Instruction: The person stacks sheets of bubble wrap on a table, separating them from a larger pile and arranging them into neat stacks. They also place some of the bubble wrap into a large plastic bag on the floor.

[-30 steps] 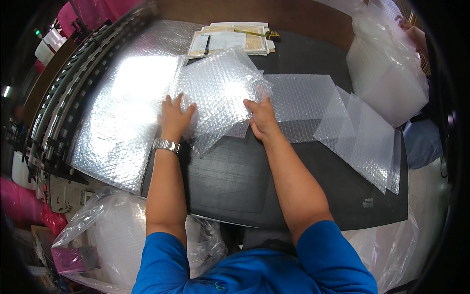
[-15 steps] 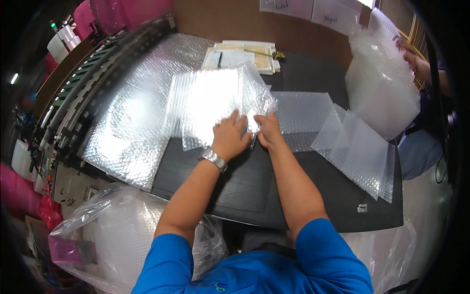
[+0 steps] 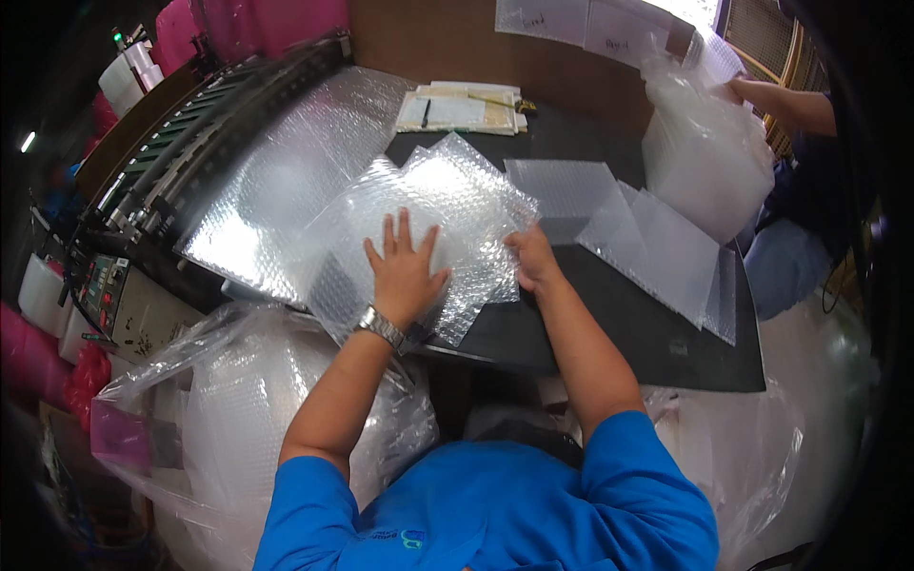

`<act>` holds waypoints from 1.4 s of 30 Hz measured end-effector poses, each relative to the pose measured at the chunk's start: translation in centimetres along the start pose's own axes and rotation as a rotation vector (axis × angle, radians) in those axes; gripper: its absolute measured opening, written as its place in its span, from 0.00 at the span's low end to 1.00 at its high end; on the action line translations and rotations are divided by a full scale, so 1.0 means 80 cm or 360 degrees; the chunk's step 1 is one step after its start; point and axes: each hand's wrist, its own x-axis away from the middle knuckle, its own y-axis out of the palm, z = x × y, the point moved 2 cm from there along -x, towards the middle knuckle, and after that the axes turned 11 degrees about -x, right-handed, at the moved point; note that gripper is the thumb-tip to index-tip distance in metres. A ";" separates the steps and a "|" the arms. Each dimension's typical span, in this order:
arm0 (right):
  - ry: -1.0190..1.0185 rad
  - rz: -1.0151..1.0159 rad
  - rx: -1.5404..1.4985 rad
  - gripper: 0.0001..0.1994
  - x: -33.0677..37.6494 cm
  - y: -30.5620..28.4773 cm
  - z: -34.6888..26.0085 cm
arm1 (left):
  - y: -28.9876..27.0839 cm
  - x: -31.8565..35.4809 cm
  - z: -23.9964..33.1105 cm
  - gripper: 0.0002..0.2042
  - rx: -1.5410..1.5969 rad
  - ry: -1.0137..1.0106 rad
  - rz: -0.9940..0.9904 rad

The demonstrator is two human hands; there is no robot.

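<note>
Several clear bubble wrap sheets (image 3: 466,181) lie fanned and overlapping in front of me, their corners turned at different angles. Spread flat on top of them is my left hand (image 3: 407,274), fingers apart and a metal watch on its wrist. At the right edge of the pile, my right hand (image 3: 535,259) pinches a sheet between thumb and curled fingers; how many layers it grips I cannot tell. More bubble wrap pieces (image 3: 657,243) lie to the right on the black tabletop (image 3: 619,338).
A roller machine (image 3: 205,143) runs along the left, with shiny bubble wrap (image 3: 257,205) beside it. Papers with a pen (image 3: 452,109) lie at the back. A large plastic bag (image 3: 257,419) stands below left. Another person's arm (image 3: 785,103) reaches to a tall wrapped stack (image 3: 705,157).
The sheets have turned and fanned out, shifting nearer to me and left. My left hand has moved left and flattened with fingers spread. My right hand stays at the right edge.
</note>
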 end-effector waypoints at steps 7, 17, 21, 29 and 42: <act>-0.0137 0.0170 0.0295 0.40 0.076 0.048 0.011 | 0.016 0.005 0.049 0.24 0.1232 -0.0057 -0.0389; -0.0751 -0.0542 0.0801 0.38 0.084 0.112 -0.139 | -0.041 -0.048 -0.120 0.54 0.1034 -0.0177 0.0333; -0.0815 -0.0945 0.0990 0.37 0.104 0.182 -0.205 | -0.101 -0.048 -0.138 0.62 0.1920 -0.0092 0.0306; -0.0583 -0.0835 0.1188 0.37 0.084 0.152 -0.187 | -0.006 -0.009 -0.166 0.54 0.1957 -0.0270 0.0176; -0.0603 -0.0128 0.0754 0.31 0.077 0.074 -0.127 | -0.005 0.017 -0.058 0.55 0.3261 -0.0179 0.0328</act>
